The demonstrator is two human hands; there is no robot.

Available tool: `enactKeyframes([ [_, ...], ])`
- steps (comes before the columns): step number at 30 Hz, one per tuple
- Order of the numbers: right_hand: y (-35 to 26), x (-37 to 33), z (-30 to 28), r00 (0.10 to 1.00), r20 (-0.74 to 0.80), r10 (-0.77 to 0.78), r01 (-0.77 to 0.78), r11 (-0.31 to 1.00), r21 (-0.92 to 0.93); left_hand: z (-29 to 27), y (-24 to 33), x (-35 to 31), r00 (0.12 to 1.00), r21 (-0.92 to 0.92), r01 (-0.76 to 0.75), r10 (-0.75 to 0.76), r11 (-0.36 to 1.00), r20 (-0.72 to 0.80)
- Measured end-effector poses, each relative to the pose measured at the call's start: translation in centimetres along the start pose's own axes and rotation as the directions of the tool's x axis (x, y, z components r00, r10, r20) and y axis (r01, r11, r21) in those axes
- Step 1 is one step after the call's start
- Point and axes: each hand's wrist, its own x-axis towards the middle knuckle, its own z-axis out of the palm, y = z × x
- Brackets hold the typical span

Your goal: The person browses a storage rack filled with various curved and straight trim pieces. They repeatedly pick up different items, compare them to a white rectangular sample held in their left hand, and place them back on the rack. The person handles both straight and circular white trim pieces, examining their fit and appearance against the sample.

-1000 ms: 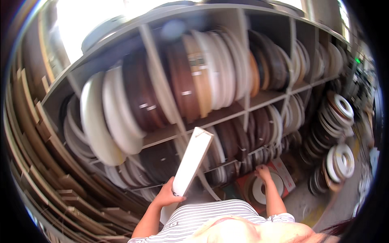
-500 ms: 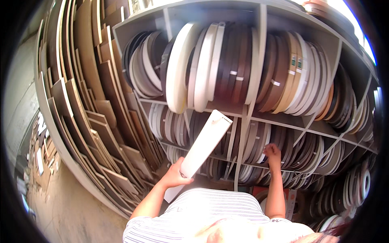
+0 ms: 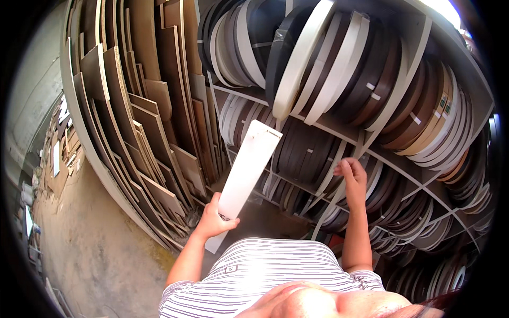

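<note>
The fingers of the left hand point(image 3: 213, 220) are closed around the lower part of a long, narrow white board point(image 3: 248, 172), the thumb along its right edge and the other fingers at its left. The board slants, its upper end leaning to the right, in front of the person's body. A white piece point(image 3: 216, 243) shows just below the grip; whether it belongs to the board cannot be told.

To the right of the board and well apart from it, the right hand point(image 3: 353, 176) is raised with its fingers bent in toward the thumb. How far they close, and whether anything sits inside the curl, cannot be made out.

Below the board and to its right is the person's striped top point(image 3: 281, 254). Beyond the board, and stretching to its right, stands a grey shelving unit point(image 3: 427, 40) filled with upright reels of strip. Above the board and to its right are a thick cream reel point(image 3: 302, 63) and, farther right, dark brown reels point(image 3: 379, 69); a darker group of reels point(image 3: 305, 151) is just right of its upper end.

Left of the board, brown sheets point(image 3: 119, 116) stand on edge in a dense row. Farther left lie a bare concrete floor point(image 3: 106, 222) and a heap of offcuts point(image 3: 59, 151).
</note>
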Motion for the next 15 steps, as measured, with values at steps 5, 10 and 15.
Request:
enactKeyframes([
  [5,-3.5,1.0,8.0,0.986,0.101,-0.136,0.134,0.991,0.027,-4.6,-1.0,1.1,0.997,0.099,-0.065,0.069,0.993,-0.033],
  [10,-4.2,1.1,14.0,0.964,0.201,-0.172,0.165,0.985,0.049,-7.6,-3.2,1.9,0.999,0.070,-0.046,0.047,0.997,-0.010],
  [15,-3.0,1.2,19.9,0.893,0.449,0.040,-0.164,0.957,0.241,-10.0,-4.7,2.8,0.998,0.106,-0.046,0.040,0.993,0.058],
])
